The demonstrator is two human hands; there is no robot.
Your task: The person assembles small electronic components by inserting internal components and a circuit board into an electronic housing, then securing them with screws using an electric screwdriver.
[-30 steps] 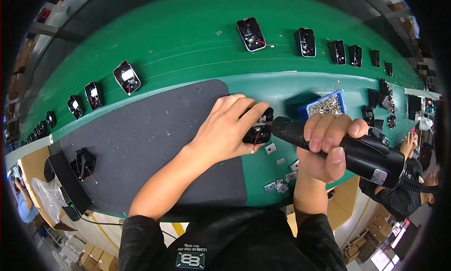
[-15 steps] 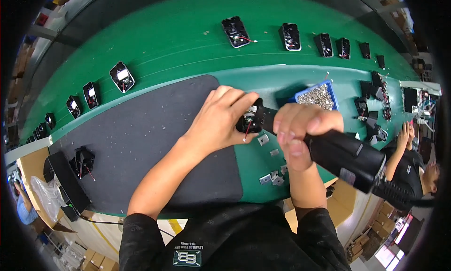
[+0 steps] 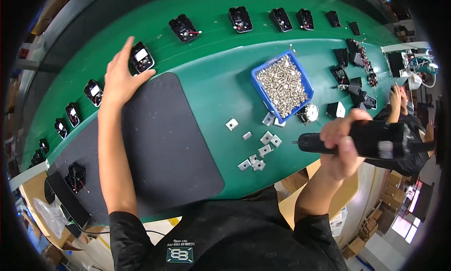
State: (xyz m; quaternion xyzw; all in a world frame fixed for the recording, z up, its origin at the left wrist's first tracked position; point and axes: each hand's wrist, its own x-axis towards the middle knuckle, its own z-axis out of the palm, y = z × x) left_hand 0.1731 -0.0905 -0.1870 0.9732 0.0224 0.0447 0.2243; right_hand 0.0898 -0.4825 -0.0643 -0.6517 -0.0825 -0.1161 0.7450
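Note:
My left hand (image 3: 120,80) reaches to the far left edge of the bench, fingers stretched and thumb spread. Between its thumb and index finger stands a black plastic housing (image 3: 142,58) with a white panel, on the green belt; whether the fingertips touch it I cannot tell. My right hand (image 3: 343,141) is wrapped round a black electric screwdriver (image 3: 380,139), its thin bit pointing left over the bench. Small metal plates with holes (image 3: 265,150) lie scattered left of the bit. Behind them sits a blue bin (image 3: 307,85) full of small metal screws (image 3: 283,85).
A dark grey mat (image 3: 164,144) covers the bench's left part, with a black part with wires (image 3: 76,177) at its edge. More black housings (image 3: 240,19) line the belt (image 3: 206,7). Black parts (image 3: 359,94) lie on the right, near a co-worker's hands (image 3: 398,99).
My left hand has gone from mid-bench to the belt at far left, and the housing it held has left mid-bench. The screwdriver moved right with my right hand. Belt housings shifted left.

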